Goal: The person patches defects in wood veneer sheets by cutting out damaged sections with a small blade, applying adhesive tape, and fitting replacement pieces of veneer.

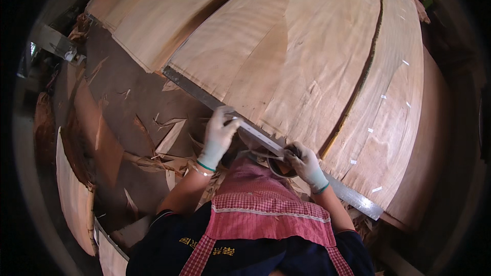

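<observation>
A strip of white perforated tape (259,136) is stretched between my two gloved hands, in front of the metal edge (199,92) of the bench. My left hand (222,130) pinches its far left end with thumb and fingertips. My right hand (301,159) is closed at the other end, around something dark that is mostly hidden by the fingers. A round container or roll (282,168) sits just below that hand, by my apron. Beyond the metal edge lies a large wood veneer sheet (322,46) with a ragged near edge.
Another veneer sheet (153,11) lies at the upper left, across a dark gap. The right-hand sheet (395,122) bears several small white tape pieces and borders a long narrow split. Veneer scraps (171,136) litter the floor at left; curved offcuts (74,199) stand at lower left.
</observation>
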The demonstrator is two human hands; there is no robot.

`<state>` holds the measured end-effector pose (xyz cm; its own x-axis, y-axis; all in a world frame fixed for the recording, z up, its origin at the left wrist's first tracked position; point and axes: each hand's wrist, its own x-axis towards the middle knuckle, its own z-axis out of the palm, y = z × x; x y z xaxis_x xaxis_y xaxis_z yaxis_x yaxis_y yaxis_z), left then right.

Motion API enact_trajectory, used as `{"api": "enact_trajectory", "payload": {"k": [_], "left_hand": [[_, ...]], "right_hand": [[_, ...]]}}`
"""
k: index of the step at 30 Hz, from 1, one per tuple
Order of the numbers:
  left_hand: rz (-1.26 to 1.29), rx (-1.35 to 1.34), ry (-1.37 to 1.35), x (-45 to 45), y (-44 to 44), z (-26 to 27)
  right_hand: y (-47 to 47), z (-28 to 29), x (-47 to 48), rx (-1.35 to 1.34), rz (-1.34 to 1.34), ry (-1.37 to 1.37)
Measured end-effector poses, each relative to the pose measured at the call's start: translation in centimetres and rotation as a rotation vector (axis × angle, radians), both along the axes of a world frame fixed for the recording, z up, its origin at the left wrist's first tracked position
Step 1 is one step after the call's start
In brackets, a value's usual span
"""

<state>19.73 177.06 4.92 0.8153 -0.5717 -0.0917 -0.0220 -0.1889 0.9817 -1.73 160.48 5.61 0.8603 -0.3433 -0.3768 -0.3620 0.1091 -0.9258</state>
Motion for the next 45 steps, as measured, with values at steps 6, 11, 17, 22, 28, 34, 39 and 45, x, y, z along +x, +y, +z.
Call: {"api": "enact_trajectory", "payload": {"k": [6,11,17,22,28,34,39,45], "left_hand": [[0.272,0.095,-0.229,8.4,0.4,-8.5],[0.33,0.477,-0.799,13.3,-5.2,-10.5],[0.321,0.783,-0.917,12.9,-4.6,-13.4],[0.286,0.809,-1.045,10.7,-5.2,-11.8],[0.099,0.897,-0.94,7.3,-6.1,-11.5],[-0.081,1.031,-0.732,0.3,-8.1,-9.7],[-0.105,0.857,-0.83,-1.0,-8.0,-10.1],[-0.134,0.837,-0.917,-1.1,-7.9,-12.4]], "right_hand": [[-3.2,-6.3,0.5,-0.413,0.023,0.228],[-4.7,-10.9,3.4,-0.259,-0.037,0.316],[-4.1,-9.4,4.9,-0.178,-0.059,0.28],[-4.4,-9.9,4.9,-0.193,-0.033,0.369],[-4.3,-8.8,5.2,-0.193,-0.021,0.309],[-4.5,-10.5,4.4,-0.123,-0.066,0.211],[-4.0,-10.3,4.2,-0.192,-0.06,0.158],[-8.7,-9.4,7.6,-0.941,0.214,0.211]]}}
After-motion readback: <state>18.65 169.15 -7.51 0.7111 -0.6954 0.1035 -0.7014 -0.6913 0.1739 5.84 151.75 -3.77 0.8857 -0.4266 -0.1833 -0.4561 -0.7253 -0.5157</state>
